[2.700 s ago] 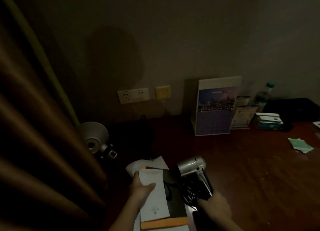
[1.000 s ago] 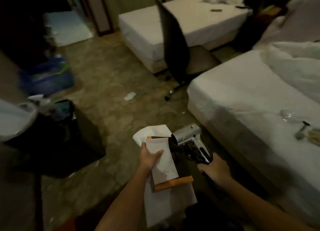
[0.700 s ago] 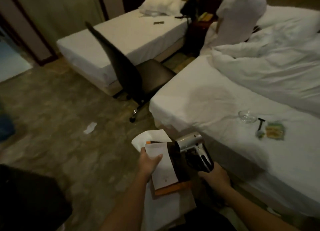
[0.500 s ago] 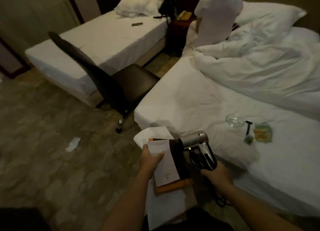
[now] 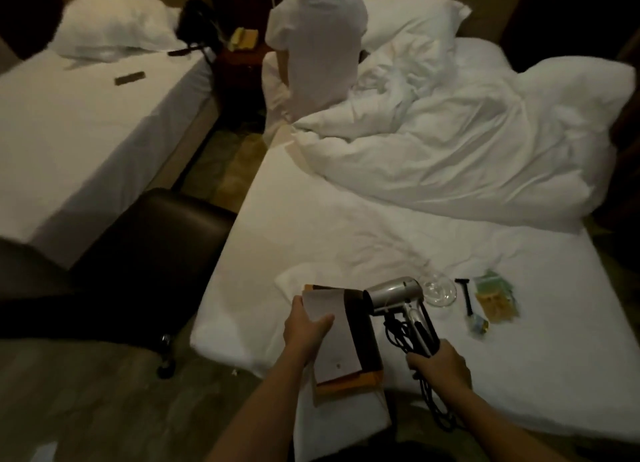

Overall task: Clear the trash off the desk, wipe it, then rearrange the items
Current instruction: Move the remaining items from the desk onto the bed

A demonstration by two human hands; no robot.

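over the bed point(image 5: 311, 226), our left hand point(image 5: 304, 326) grips a paper stack point(image 5: 341, 340), our right hand point(image 5: 440, 363) clamps the dryer point(image 5: 394, 293) handle

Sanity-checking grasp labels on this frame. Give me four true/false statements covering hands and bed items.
1. The right hand grips the hair dryer by its handle, fingers curled round it. True.
2. The left hand is empty. False: it holds a stack of papers and folders.
3. A black razor lies on the bed. True.
4. The glass dish is held in the right hand. False: it lies on the bed, beside the razor.
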